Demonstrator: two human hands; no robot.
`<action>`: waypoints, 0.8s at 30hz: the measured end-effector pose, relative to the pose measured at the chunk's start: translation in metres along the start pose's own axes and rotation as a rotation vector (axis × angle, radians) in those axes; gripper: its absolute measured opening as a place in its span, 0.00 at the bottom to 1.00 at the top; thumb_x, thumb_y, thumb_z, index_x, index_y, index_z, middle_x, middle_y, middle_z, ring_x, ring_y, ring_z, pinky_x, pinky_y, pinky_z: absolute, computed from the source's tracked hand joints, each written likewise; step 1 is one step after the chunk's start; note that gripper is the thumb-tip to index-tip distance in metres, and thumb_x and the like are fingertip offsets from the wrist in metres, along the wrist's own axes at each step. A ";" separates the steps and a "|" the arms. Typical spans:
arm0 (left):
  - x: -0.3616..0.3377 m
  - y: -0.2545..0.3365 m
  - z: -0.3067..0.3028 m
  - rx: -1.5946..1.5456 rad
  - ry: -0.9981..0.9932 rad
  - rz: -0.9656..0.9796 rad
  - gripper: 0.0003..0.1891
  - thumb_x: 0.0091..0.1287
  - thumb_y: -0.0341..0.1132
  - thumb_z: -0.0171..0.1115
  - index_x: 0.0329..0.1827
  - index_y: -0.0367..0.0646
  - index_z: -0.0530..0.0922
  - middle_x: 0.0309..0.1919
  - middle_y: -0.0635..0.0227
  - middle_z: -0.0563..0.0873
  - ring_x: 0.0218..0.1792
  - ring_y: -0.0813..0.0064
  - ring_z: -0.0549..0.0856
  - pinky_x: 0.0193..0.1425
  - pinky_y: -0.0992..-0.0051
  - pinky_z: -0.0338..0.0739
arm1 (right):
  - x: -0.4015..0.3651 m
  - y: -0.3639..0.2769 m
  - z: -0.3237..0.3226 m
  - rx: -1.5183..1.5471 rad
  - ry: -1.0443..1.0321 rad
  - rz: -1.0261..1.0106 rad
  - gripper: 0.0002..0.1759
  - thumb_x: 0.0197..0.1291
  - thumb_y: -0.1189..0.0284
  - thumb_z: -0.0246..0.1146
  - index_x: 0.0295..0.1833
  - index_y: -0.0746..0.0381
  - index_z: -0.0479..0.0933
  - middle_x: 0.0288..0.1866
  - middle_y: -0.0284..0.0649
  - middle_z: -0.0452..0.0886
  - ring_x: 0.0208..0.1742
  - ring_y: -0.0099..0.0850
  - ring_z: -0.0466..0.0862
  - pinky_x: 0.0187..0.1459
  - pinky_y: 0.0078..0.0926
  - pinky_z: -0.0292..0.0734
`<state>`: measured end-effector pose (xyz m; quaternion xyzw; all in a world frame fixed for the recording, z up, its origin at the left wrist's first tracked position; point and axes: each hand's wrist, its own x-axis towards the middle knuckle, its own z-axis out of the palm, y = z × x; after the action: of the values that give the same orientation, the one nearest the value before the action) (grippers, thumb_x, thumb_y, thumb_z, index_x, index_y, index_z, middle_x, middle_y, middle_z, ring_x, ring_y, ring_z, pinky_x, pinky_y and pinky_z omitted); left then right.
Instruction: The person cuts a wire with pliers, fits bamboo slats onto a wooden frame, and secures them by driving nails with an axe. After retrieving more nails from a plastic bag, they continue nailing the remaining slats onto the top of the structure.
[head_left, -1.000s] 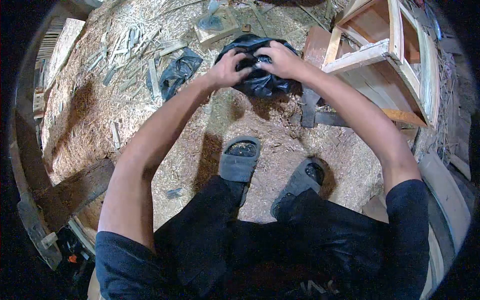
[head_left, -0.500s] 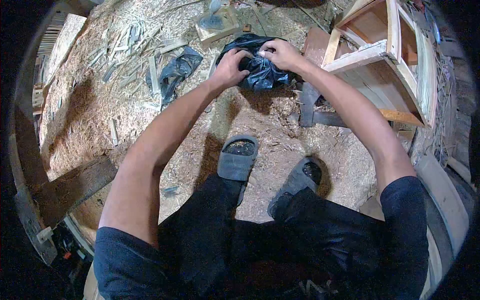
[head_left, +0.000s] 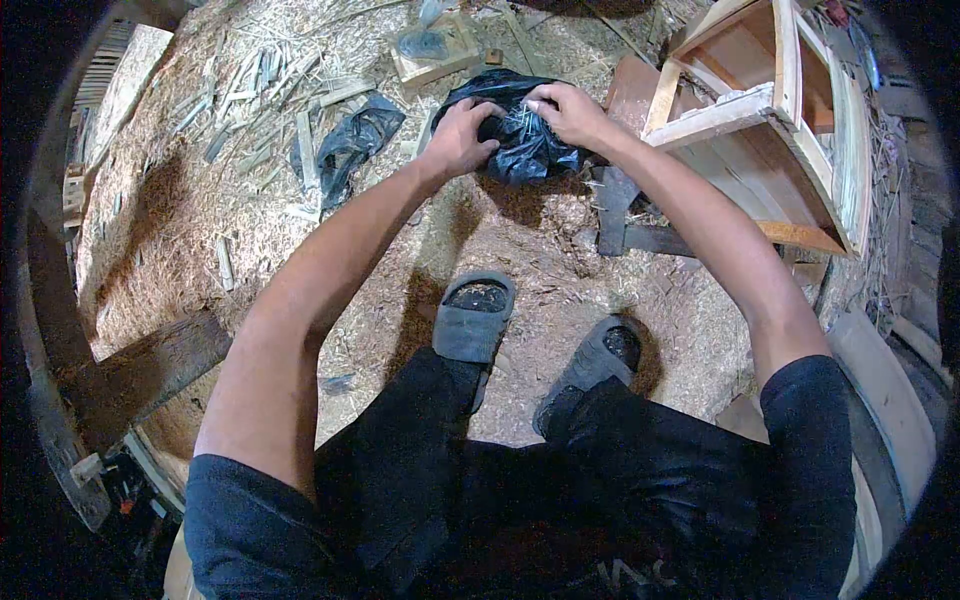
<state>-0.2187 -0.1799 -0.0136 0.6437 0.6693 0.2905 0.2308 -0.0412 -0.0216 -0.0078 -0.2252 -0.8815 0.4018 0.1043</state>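
A black plastic bag point(head_left: 530, 157) sits at the upper middle of the head view, its top gathered and crinkled. My left hand point(head_left: 463, 137) is at the bag's left side, thumb and fingers curled onto the plastic. From the right, my right hand point(head_left: 567, 112) pinches the bag near its bunched top. Pale bits show on the plastic between the two hands. What lies inside the bag is hidden.
Sawdust and wood scraps cover the ground. Another dark plastic sheet point(head_left: 362, 137) lies to the left. A wooden block point(head_left: 440, 62) sits behind the bag, and a wooden frame point(head_left: 765, 150) stands at right. A dark beam point(head_left: 150, 370) crosses the lower left. My sandals point(head_left: 473, 325) are below.
My right hand has shifted slightly right at the bag's top, and the gathered plastic there looks a little more spread. My left hand stays nearly in place.
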 end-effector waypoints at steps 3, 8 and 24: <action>0.000 0.004 0.001 0.009 0.004 -0.033 0.25 0.54 0.36 0.75 0.56 0.50 0.78 0.51 0.51 0.80 0.57 0.46 0.78 0.64 0.55 0.73 | -0.006 -0.003 0.002 -0.059 0.062 -0.024 0.13 0.67 0.67 0.60 0.47 0.65 0.82 0.44 0.52 0.85 0.49 0.51 0.84 0.52 0.44 0.78; 0.000 0.005 0.000 0.052 -0.017 -0.063 0.27 0.53 0.38 0.76 0.57 0.49 0.78 0.50 0.49 0.80 0.55 0.46 0.79 0.62 0.53 0.75 | -0.014 -0.002 0.003 0.011 0.137 -0.022 0.12 0.68 0.70 0.61 0.51 0.66 0.78 0.43 0.52 0.83 0.49 0.48 0.83 0.53 0.40 0.77; 0.006 0.011 -0.016 0.177 -0.144 0.059 0.29 0.54 0.33 0.72 0.60 0.46 0.72 0.50 0.49 0.76 0.56 0.44 0.77 0.61 0.52 0.75 | -0.056 -0.028 -0.036 -0.240 -0.161 -0.001 0.36 0.51 0.71 0.76 0.65 0.68 0.70 0.58 0.52 0.75 0.61 0.50 0.78 0.61 0.40 0.75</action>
<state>-0.2218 -0.1757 0.0064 0.7003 0.6546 0.1901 0.2119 0.0121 -0.0409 0.0364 -0.2027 -0.9288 0.3103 0.0060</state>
